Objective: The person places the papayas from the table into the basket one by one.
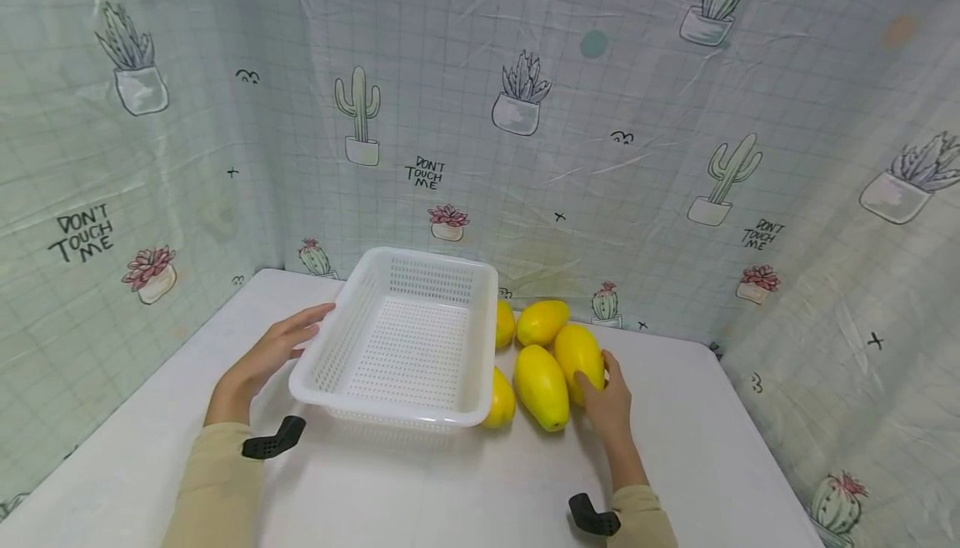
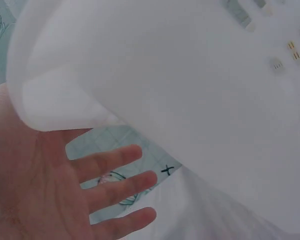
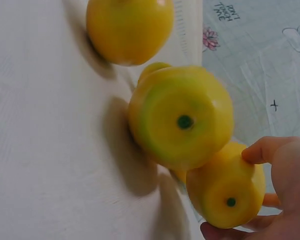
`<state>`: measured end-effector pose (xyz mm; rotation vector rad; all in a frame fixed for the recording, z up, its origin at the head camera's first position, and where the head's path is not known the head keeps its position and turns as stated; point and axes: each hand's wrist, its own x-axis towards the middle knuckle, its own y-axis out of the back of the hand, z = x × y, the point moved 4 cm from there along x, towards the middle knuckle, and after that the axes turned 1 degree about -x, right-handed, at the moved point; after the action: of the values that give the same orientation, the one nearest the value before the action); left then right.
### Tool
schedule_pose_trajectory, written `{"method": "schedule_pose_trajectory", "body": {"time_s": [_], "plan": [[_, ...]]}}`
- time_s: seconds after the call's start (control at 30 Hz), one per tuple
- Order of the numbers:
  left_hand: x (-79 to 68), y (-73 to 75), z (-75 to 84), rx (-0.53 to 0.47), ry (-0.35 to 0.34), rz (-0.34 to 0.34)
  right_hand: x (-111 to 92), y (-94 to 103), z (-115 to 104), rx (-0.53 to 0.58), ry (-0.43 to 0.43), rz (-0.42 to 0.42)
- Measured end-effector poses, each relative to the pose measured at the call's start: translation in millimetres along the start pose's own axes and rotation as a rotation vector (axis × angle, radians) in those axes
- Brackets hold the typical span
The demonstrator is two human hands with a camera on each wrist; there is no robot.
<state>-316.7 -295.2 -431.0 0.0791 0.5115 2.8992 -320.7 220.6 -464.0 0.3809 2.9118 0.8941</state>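
Observation:
A white perforated plastic basket (image 1: 408,348) shows no contents. Beside its left rim is my left hand (image 1: 273,348), palm toward it and fingers extended. In the left wrist view, the rim covers part of this left hand (image 2: 45,185), and three straight fingers show below it. My right hand (image 1: 609,402) grips a yellow oval, mango-like fruit (image 1: 577,352), thumb on the near side and fingers around the far side. That fruit (image 3: 227,192) shows a dark green spot on its end in the right wrist view. Left of it lies a larger yellow fruit (image 1: 542,387).
Behind these is another yellow fruit (image 1: 543,321). Two more, one at the back (image 1: 504,325) and one in front (image 1: 501,402), are partly hidden by the basket's right side. A white table (image 1: 420,490) lies underneath. Cactus-printed curtains (image 1: 570,173) enclose its back and sides.

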Motion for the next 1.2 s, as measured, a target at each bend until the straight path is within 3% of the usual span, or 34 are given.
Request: {"method": "schedule_pose_trajectory", "body": {"time_s": [0.63, 0.87, 1.2], "plan": [[1.4, -1.4, -8.9, -0.086, 0.011, -0.037, -5, 10.9, -17, 0.067, -0.009, 0.02], [1.4, -4.2, -9.0, -0.108, 0.011, -0.042, -7, 13.9, -23, 0.078, 0.016, 0.051], [1.9, -5.5, -10.6, -0.171, 0.001, -0.065, -11, 18.1, -30, 0.09, 0.039, 0.034]]}}
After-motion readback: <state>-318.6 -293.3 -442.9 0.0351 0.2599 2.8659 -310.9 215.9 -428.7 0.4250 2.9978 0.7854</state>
